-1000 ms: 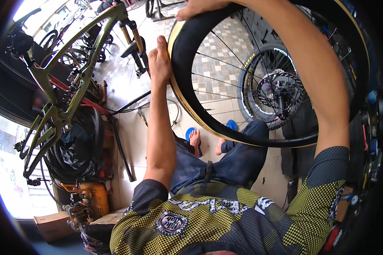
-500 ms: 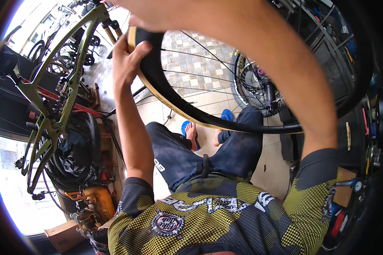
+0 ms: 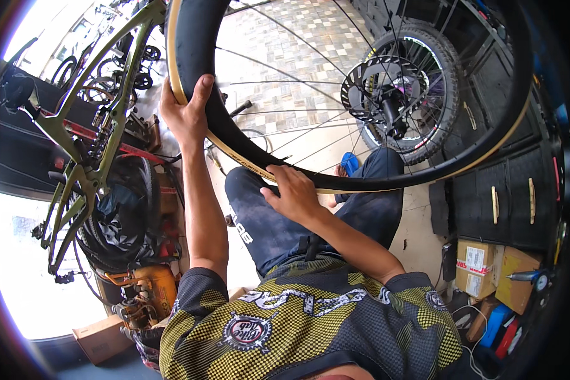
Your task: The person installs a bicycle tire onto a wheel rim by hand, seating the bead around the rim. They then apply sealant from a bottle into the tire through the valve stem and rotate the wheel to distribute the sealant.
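Note:
A large bicycle wheel (image 3: 199,47) with a black rim, thin spokes and a disc rotor (image 3: 354,95) is held up in front of me. A tyre with a tan sidewall (image 3: 232,155) runs round its outer edge. My left hand (image 3: 187,117) grips the wheel at its left side, with the thumb over the black rim and the fingers behind the tyre. At the lower edge, my right hand (image 3: 294,195) has its fingers on the tan sidewall and its thumb below. The fingertips behind the tyre are hidden.
A green bike frame (image 3: 111,120) hangs at the left, above a bundle of black tyres (image 3: 117,209) and an orange machine (image 3: 149,294). Beyond my knees stands another wheel with a knobbly tyre (image 3: 446,95). Black drawers (image 3: 513,202) and cardboard boxes (image 3: 478,266) line the right side.
My right hand has come down from the top left of the wheel to its lower edge. The wheel has shifted up and left, showing its rotor and hub. My left hand still grips it.

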`<state>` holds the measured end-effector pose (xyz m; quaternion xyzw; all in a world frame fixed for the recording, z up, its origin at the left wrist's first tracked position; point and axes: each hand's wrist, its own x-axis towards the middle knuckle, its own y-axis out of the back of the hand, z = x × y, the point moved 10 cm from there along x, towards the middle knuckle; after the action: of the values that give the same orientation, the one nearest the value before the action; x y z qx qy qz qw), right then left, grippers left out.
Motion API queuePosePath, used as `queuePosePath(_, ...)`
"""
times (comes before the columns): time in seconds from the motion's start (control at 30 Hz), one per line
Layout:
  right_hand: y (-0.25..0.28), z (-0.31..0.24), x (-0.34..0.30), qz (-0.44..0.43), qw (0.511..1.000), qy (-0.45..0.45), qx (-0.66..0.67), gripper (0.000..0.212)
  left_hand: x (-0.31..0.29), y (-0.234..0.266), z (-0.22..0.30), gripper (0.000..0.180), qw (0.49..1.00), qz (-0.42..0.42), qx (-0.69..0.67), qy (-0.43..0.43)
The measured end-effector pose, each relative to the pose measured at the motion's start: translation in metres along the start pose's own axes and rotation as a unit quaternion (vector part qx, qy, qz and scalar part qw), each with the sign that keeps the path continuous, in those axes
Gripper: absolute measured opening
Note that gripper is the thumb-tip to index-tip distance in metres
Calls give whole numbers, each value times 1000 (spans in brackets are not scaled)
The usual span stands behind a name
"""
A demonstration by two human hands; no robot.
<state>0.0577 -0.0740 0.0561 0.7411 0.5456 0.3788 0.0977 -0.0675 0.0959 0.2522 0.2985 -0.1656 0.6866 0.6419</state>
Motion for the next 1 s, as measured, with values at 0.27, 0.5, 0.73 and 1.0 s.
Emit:
queuePosePath(0.27, -25, 50, -73, -69, 992, -22, -106, 49, -23, 54, -43, 55, 998, 40, -55, -12)
queuePosePath(0.5, 18, 37, -104, -30, 1000, -3, -4, 51, -43, 65, -66, 48, 995, 52, -85, 21)
queuePosePath(0.73, 192, 47, -99, 259, 951, -71, -153, 65, -59, 96, -96, 67, 990, 74, -123, -3)
queuePosePath(1.0, 162, 51, -21, 294, 953, 6, 78, 77, -44, 103, -136, 68, 980, 110, -162, 28)
